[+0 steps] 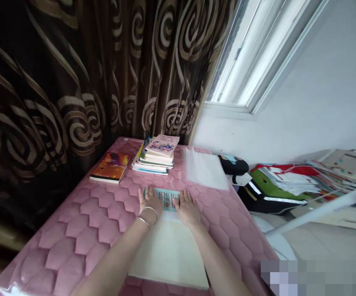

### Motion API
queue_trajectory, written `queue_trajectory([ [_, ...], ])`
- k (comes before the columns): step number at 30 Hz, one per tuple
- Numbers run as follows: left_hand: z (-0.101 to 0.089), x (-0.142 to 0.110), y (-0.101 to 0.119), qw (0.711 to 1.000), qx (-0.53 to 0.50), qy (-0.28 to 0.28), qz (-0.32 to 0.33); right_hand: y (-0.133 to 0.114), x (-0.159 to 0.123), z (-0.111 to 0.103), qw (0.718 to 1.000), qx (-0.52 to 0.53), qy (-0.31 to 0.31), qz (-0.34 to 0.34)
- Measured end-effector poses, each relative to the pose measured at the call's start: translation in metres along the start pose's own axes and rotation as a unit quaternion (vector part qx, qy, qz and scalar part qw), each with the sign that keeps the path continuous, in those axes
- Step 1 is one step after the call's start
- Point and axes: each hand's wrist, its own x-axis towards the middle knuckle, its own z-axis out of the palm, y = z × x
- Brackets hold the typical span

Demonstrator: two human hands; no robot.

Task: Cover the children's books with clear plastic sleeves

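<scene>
Both my hands rest on a small greenish book (166, 198) with rows of little pictures on its cover, lying on a pink quilted table top (88, 222). My left hand (149, 202), with two bangles at the wrist, lies flat on the book's left end, fingers stretched out. My right hand (187, 207) lies flat on its right end, fingers spread. Under my forearms lies a large cream sheet (168, 250), which the book partly overlaps.
A stack of books (157, 155) stands at the table's far side, an orange book (110, 166) to its left, clear plastic sleeves (205, 168) to its right. Dark swirl-patterned curtains (73, 82) hang behind. Piled papers and bags (289, 181) lie right of the table.
</scene>
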Motion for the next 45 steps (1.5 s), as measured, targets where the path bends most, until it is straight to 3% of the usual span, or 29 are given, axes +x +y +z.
queue_trajectory([
  [4,0.002,-0.006,0.024,0.982,-0.075,-0.042,0.171,-0.001,0.000,0.000,1.000,-0.002,0.002,-0.010],
  [6,0.003,-0.005,0.020,0.974,-0.090,-0.043,0.202,-0.001,-0.001,-0.001,1.000,0.000,0.003,-0.011],
  [10,0.004,0.000,-0.005,0.987,-0.083,-0.025,0.139,-0.002,-0.001,-0.003,1.000,0.008,-0.004,0.005],
  [15,0.004,0.002,-0.021,0.988,-0.081,-0.030,0.128,-0.009,-0.002,-0.013,1.000,-0.017,-0.003,0.005],
  [19,0.005,0.000,-0.020,0.988,-0.072,-0.026,0.134,-0.036,-0.004,-0.019,0.997,0.012,0.028,-0.069],
  [23,0.007,0.001,-0.021,0.986,-0.053,-0.033,0.157,-0.059,-0.004,-0.014,0.984,0.101,-0.034,-0.144],
  [32,0.006,0.001,-0.018,0.988,-0.084,-0.020,0.125,-0.009,-0.002,-0.012,0.998,0.041,-0.025,-0.045],
  [35,0.004,0.000,-0.019,0.993,-0.082,-0.019,0.088,-0.006,-0.003,-0.013,0.998,0.040,-0.025,-0.044],
  [41,0.000,0.000,-0.033,0.997,-0.045,0.007,-0.057,-0.011,-0.005,-0.015,0.998,0.035,-0.020,-0.050],
  [45,-0.007,0.000,-0.020,0.996,0.000,0.020,-0.084,-0.009,-0.005,-0.015,0.998,0.037,-0.019,-0.050],
])
